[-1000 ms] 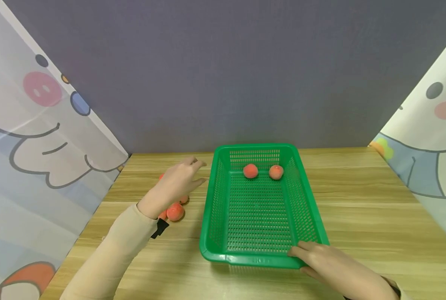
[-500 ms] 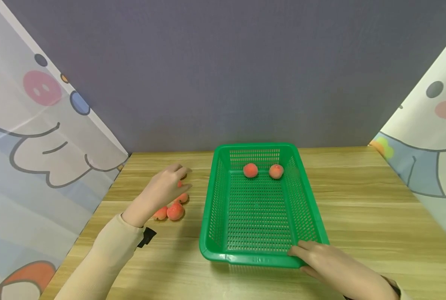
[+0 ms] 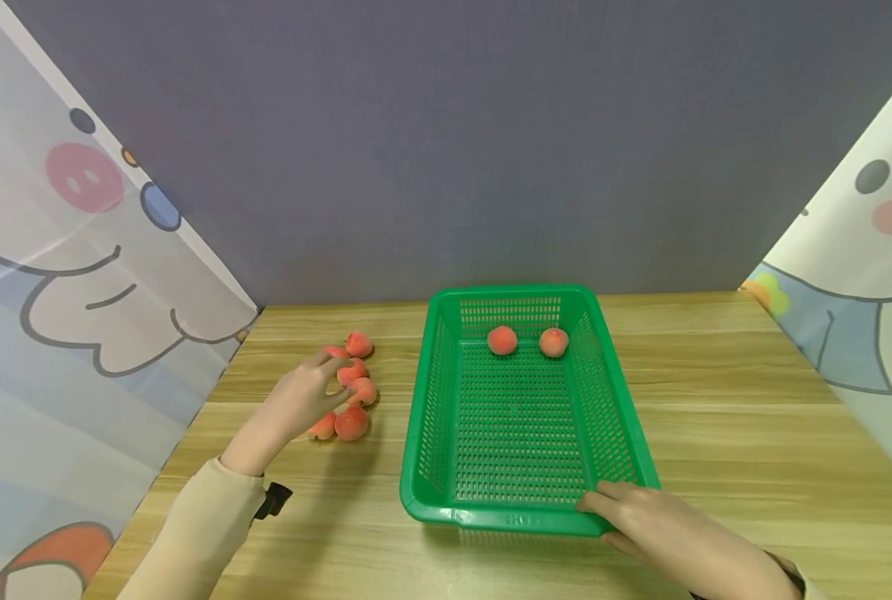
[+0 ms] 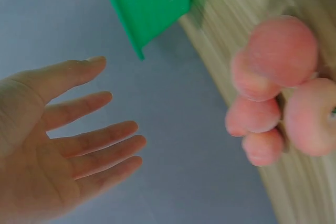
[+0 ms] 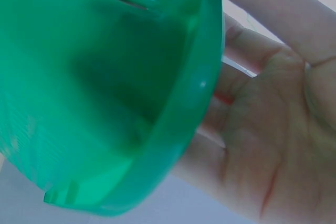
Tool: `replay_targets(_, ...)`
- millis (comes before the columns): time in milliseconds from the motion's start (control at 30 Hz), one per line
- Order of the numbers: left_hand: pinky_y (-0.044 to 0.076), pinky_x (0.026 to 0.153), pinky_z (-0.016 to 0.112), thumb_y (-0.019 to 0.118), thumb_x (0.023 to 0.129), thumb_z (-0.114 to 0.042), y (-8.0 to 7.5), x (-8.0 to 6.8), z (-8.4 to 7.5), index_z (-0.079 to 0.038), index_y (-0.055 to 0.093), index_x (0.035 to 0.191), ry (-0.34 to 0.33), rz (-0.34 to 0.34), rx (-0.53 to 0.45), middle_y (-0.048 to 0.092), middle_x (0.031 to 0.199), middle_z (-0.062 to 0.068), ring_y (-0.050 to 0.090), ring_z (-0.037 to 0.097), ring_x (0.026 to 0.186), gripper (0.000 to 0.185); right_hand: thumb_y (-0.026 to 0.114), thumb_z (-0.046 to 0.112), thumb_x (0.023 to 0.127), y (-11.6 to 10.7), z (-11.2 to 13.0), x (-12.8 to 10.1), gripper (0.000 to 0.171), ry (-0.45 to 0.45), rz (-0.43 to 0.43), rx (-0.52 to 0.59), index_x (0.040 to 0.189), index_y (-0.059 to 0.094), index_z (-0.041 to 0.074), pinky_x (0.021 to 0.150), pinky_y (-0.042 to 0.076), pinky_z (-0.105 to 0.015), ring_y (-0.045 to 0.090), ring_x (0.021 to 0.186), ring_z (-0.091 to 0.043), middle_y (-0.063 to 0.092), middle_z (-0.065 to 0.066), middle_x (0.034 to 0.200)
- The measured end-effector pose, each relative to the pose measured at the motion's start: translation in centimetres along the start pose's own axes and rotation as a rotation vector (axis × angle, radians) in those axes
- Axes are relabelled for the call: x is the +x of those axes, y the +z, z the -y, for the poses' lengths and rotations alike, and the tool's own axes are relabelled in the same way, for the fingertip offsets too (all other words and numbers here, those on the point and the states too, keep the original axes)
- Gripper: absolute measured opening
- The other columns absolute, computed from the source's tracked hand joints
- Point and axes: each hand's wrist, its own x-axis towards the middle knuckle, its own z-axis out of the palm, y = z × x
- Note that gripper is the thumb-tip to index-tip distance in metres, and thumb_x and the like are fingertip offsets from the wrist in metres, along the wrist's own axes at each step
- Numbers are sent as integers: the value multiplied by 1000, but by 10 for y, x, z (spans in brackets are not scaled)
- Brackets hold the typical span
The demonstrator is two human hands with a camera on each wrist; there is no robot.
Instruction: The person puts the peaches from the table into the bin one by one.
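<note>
My left hand (image 3: 296,400) hovers over a cluster of several red-pink peaches (image 3: 352,423) on the table, left of the basket. In the left wrist view its fingers (image 4: 100,132) are spread and straight, with nothing in the palm, and the peaches (image 4: 282,51) lie apart from them. A green plastic basket (image 3: 521,521) with slotted walls stands at the middle of the table. Two peaches (image 3: 502,340) lie inside against its far wall. My right hand (image 3: 644,521) grips the basket's near right corner, its fingers curled about the rim (image 5: 202,85).
The wood-grain table (image 3: 739,433) meets a grey fabric wall (image 3: 446,150) at its back edge. Cartoon-printed cloth panels (image 3: 146,308) close in the left and right sides.
My left hand has drawn back left and toward me, from beside the basket's left rim to over the peach cluster, uncovering more peaches. The right hand and basket have stayed put.
</note>
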Motion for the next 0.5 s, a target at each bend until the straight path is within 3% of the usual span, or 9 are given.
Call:
replay_targets(133,48,60,40,72,71,-8,5,-7,8,2,59,102,0,15,7,56,99,22,59,32,75,35,69,15,73,0,0,0,33,4,4,2,104,59,10,63,50,-34,61,85,-27,62,-10,98)
replay_targets(333,48,63,42,71,73,-9,10,-17,17,-4,47,124,-89,98,-31,55,106,24,59,34,80,56,70,15,72,1,0,0,33,-19,-26,-21,103,59,10,63,50,-33,61,84,-25,62,-9,96)
replay_targets(500,46,71,45,70,74,-9,15,-21,24,-7,45,127,-170,157,-91,55,107,23,56,36,91,58,69,15,72,1,0,0,33,-10,-14,-13,103,59,10,63,50,-34,61,85,-26,62,-10,97)
